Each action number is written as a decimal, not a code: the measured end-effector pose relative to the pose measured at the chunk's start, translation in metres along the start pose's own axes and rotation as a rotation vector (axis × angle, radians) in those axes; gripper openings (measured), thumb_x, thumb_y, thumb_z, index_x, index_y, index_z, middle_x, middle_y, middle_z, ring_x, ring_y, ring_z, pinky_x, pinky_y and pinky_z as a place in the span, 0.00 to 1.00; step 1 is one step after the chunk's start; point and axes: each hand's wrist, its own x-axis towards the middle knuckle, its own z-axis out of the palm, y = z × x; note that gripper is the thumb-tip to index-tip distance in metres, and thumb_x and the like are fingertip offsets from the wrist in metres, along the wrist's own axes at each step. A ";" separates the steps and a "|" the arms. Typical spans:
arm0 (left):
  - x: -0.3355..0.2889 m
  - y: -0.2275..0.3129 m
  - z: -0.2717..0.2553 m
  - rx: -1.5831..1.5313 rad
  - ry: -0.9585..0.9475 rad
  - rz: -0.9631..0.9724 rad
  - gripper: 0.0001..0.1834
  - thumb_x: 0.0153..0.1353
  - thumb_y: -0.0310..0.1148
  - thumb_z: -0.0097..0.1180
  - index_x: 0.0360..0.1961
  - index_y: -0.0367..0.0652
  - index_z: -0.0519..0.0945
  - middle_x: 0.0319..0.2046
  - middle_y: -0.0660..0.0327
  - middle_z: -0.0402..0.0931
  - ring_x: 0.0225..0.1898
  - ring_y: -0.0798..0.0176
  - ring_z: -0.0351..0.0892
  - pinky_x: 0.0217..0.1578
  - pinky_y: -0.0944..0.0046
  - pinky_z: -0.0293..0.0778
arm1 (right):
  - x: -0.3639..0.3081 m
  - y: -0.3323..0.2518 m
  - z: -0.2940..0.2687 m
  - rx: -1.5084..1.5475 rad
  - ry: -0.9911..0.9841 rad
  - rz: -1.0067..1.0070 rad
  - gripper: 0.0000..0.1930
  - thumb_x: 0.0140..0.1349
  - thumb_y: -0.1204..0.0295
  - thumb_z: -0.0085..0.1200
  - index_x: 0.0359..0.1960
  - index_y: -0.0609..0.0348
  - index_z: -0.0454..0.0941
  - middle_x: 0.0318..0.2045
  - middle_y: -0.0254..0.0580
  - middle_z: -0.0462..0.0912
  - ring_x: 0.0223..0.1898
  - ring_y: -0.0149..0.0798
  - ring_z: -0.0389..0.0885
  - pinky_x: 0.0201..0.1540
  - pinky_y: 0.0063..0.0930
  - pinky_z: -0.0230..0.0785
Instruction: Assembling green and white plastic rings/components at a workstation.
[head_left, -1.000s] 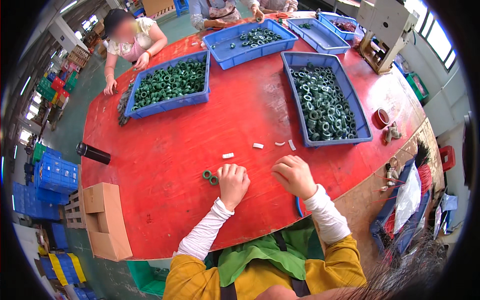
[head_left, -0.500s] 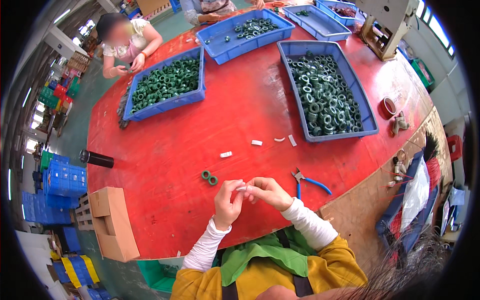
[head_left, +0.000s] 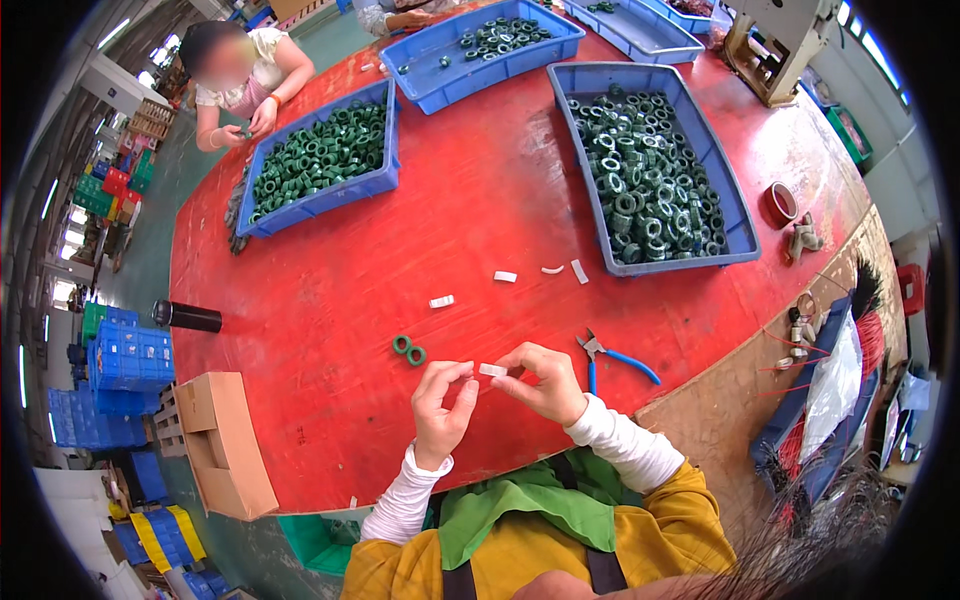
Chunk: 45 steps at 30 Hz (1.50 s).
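My right hand [head_left: 545,384] pinches a small white strip [head_left: 492,370] between thumb and fingertips, over the near part of the red table. Just left of it, my left hand [head_left: 440,408] is raised with thumb and forefinger slightly apart, and nothing shows between them. The strip's free end points toward the left fingertips without touching them. Two green rings [head_left: 409,350] lie side by side beyond my left hand. Blue-handled cutting pliers [head_left: 622,364] rest on the table right of my right hand.
Several white strips [head_left: 441,301] lie ahead on the red table [head_left: 330,400]. Blue trays of green rings stand far right [head_left: 740,240] and far left [head_left: 325,208]. A black bottle [head_left: 190,316] and a cardboard box [head_left: 232,440] are at left. Across the table a co-worker [head_left: 240,80] handles something small.
My hands have drawn apart. The white strip, earlier between both hands' fingertips, is now in the right hand alone, and the left fingers have parted. The view has shifted slightly.
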 end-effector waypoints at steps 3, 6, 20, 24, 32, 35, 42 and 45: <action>0.000 0.005 0.004 -0.024 -0.033 -0.055 0.11 0.55 0.22 0.58 0.40 0.33 0.78 0.32 0.57 0.76 0.33 0.64 0.79 0.34 0.67 0.75 | -0.001 0.000 -0.002 -0.088 0.002 -0.041 0.09 0.50 0.75 0.64 0.33 0.62 0.80 0.26 0.41 0.79 0.27 0.35 0.80 0.29 0.25 0.73; 0.000 0.004 0.007 -0.084 -0.093 -0.170 0.10 0.55 0.21 0.58 0.40 0.32 0.77 0.33 0.59 0.76 0.33 0.67 0.79 0.34 0.69 0.76 | -0.001 0.001 -0.002 -0.185 0.020 -0.098 0.08 0.48 0.75 0.64 0.31 0.60 0.80 0.25 0.39 0.79 0.26 0.37 0.79 0.27 0.27 0.72; -0.004 -0.006 0.002 -0.188 -0.127 -0.267 0.07 0.60 0.17 0.50 0.38 0.30 0.78 0.33 0.58 0.80 0.33 0.70 0.80 0.34 0.71 0.78 | -0.005 0.008 0.003 -0.032 -0.018 -0.060 0.09 0.50 0.75 0.64 0.32 0.61 0.80 0.26 0.41 0.81 0.28 0.38 0.82 0.30 0.27 0.74; -0.006 -0.007 0.001 -0.322 -0.153 -0.369 0.07 0.62 0.20 0.49 0.40 0.31 0.77 0.34 0.57 0.80 0.33 0.69 0.80 0.35 0.70 0.79 | -0.006 0.012 0.002 0.084 -0.049 0.072 0.10 0.51 0.75 0.64 0.35 0.63 0.80 0.29 0.43 0.82 0.30 0.36 0.83 0.33 0.25 0.75; -0.003 -0.001 -0.001 -0.423 -0.156 -0.454 0.07 0.63 0.22 0.50 0.39 0.31 0.78 0.32 0.60 0.79 0.32 0.72 0.78 0.34 0.72 0.77 | -0.008 0.020 0.001 0.161 -0.099 0.168 0.10 0.55 0.72 0.62 0.36 0.64 0.80 0.31 0.42 0.83 0.33 0.32 0.83 0.36 0.24 0.75; -0.003 -0.002 -0.002 -0.436 -0.174 -0.430 0.07 0.63 0.22 0.51 0.40 0.31 0.78 0.32 0.61 0.79 0.32 0.72 0.78 0.35 0.72 0.76 | -0.011 0.027 0.003 0.274 -0.114 0.223 0.10 0.57 0.71 0.61 0.37 0.64 0.80 0.32 0.41 0.84 0.35 0.31 0.82 0.37 0.24 0.74; -0.002 -0.005 -0.005 -0.408 -0.201 -0.379 0.06 0.62 0.21 0.52 0.39 0.32 0.78 0.32 0.62 0.79 0.33 0.72 0.77 0.35 0.72 0.75 | -0.011 0.025 0.001 0.422 -0.250 0.401 0.10 0.60 0.69 0.58 0.39 0.63 0.81 0.30 0.36 0.83 0.31 0.26 0.79 0.34 0.23 0.72; -0.003 -0.009 -0.007 -0.388 -0.229 -0.365 0.07 0.62 0.20 0.51 0.40 0.32 0.77 0.34 0.60 0.79 0.34 0.71 0.78 0.36 0.71 0.76 | -0.012 0.025 0.003 0.425 -0.262 0.400 0.10 0.60 0.70 0.58 0.39 0.63 0.81 0.29 0.35 0.83 0.30 0.25 0.77 0.33 0.22 0.71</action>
